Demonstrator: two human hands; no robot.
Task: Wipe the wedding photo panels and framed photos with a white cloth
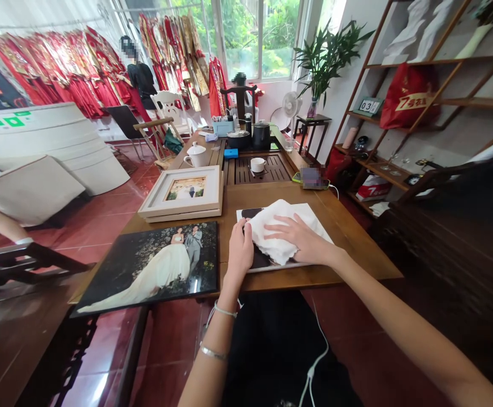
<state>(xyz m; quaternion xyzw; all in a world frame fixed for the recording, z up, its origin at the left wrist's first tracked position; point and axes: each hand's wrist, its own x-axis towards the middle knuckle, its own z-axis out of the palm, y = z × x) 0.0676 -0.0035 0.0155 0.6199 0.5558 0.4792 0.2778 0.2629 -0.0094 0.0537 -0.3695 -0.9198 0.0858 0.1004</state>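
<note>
A photo panel (260, 259) with a white border and dark picture lies flat on the wooden table, mostly covered by a crumpled white cloth (278, 209). My left hand (241, 246) is closed at the panel's left edge, with the thumb up. Spread flat on top of the cloth is my right hand (299, 237), its fingers apart and pressing down. To the left, a large glossy wedding photo (165, 265) overhangs the table's front edge. Behind it, pale picture frames (182, 212) are stacked, the top one holding a smaller couple photo.
Farther back are a lidded white cup (195, 154), a slatted tea tray (244, 173) bearing a white teacup (258, 164), a dark pot (261, 135), and a phone (311, 179) with a cable. Shelves (420, 104) stand right. People and red garments are in the background.
</note>
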